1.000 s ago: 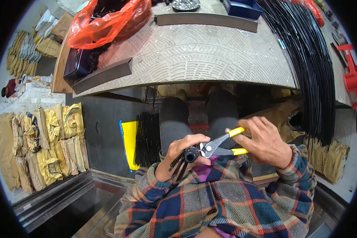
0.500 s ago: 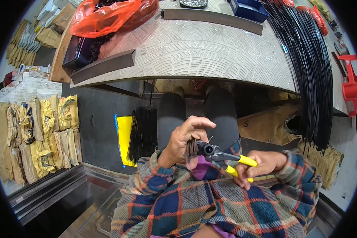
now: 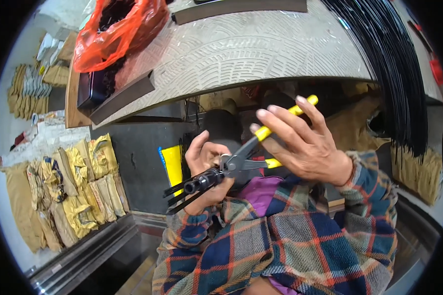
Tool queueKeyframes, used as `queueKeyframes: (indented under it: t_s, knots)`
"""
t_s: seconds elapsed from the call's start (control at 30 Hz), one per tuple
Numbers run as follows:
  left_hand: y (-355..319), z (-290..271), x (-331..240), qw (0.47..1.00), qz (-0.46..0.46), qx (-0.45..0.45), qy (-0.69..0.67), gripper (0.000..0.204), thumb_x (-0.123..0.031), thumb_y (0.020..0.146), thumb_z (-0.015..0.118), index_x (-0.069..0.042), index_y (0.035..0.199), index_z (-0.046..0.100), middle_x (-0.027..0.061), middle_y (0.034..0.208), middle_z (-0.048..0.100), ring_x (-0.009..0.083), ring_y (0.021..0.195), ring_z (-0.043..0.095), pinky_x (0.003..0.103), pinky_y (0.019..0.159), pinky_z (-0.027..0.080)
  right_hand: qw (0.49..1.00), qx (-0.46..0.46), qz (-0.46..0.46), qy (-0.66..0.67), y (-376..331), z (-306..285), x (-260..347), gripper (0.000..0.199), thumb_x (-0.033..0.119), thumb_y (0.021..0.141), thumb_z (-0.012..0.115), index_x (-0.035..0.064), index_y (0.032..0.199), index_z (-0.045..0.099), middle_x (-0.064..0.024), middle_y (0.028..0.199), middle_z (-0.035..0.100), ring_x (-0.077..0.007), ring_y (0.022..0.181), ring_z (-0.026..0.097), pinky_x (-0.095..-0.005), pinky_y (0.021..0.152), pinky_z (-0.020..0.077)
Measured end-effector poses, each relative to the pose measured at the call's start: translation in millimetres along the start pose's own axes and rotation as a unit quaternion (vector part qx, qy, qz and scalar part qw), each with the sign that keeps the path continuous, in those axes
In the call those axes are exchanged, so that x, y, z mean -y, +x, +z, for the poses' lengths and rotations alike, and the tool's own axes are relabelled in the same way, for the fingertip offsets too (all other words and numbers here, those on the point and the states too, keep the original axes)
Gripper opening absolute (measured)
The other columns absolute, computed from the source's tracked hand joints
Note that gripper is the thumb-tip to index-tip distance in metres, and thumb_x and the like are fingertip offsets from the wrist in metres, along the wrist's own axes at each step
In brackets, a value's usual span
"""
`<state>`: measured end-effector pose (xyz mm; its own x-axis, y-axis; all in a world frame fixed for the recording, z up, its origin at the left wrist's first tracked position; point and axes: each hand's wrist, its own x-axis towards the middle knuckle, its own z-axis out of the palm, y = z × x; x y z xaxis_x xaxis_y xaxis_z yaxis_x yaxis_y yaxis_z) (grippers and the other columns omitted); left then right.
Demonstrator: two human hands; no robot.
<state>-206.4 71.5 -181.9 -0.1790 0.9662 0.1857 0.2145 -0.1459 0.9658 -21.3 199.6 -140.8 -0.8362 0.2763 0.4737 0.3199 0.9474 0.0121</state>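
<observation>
My left hand (image 3: pixel 206 167) is curled around a black tubular piece (image 3: pixel 203 182), its round open end pointing toward the lower left. Several thin black strips (image 3: pixel 179 192) stick out alongside it. A pair of pliers (image 3: pixel 243 161) with yellow handles has its grey head against the piece, by my left fingertips; just what the jaws grip is hidden. My right hand (image 3: pixel 305 147) has the pliers by the handles, which are spread apart. Its fingers are long and loose, with the upper handle passing between them.
Ahead is a patterned grey table (image 3: pixel 251 54) with an orange-red plastic bag (image 3: pixel 113 39), a dark blue box (image 3: pixel 91 91) and brown metal bars (image 3: pixel 125 98). A bundle of long black rods (image 3: pixel 394 73) hangs over its right side. Brown and yellow sacks (image 3: pixel 74 187) lie at left.
The pliers' head has turned toward the upper right, and my right hand has risen with its fingers loosened on the handles. The black piece now tilts down to the left. My view has shifted.
</observation>
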Motion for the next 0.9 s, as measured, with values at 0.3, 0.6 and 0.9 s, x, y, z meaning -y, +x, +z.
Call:
queueKeyframes:
  t_s: [0.3, 0.6, 0.9]
  knots:
    - [4.3, -17.1, -16.9, 0.998, -0.038, 0.04, 0.012, 0.083, 0.008, 0.076, 0.054, -0.003, 0.135, -0.003, 0.0123, 0.086, 0.055, 0.0229, 0.087, 0.061, 0.033, 0.083, 0.045, 0.95, -0.084, -0.117, -0.277, 16.0, 10.0, -0.7, 0.056, 0.014, 0.079, 0.047, 0.0275, 0.133, 0.037, 0.0119, 0.139, 0.029, -0.0014, 0.13, 0.019, -0.0475, 0.11, -0.0014]
    - [3.5, -22.5, -10.4, 0.993, -0.045, 0.008, 0.109, 0.05, -0.002, 0.076, 0.06, 0.01, 0.118, 0.035, 0.0214, 0.137, 0.018, 0.0176, 0.082, 0.061, 0.033, 0.09, 0.04, 0.991, -0.097, 0.005, -0.094, -2.0, 37.2, 25.3, 0.033, 0.032, 0.078, 0.055, 0.0185, 0.108, 0.06, 0.0037, 0.125, 0.041, -0.013, 0.123, 0.037, -0.0578, 0.105, 0.0115]
    - [2.5, -21.5, -6.6, 0.976, -0.11, 0.053, -0.179, 0.103, -0.019, 0.059, 0.082, 0.006, 0.133, 0.015, 0.0068, 0.082, 0.06, 0.0156, 0.076, 0.057, 0.032, 0.076, 0.044, 0.882, 0.243, -0.066, 0.398, 10.6, -15.1, -28.8, 0.035, 0.009, 0.066, 0.063, 0.0073, 0.098, 0.05, -0.009, 0.095, 0.052, -0.0226, 0.082, 0.055, -0.0329, 0.065, 0.0444]
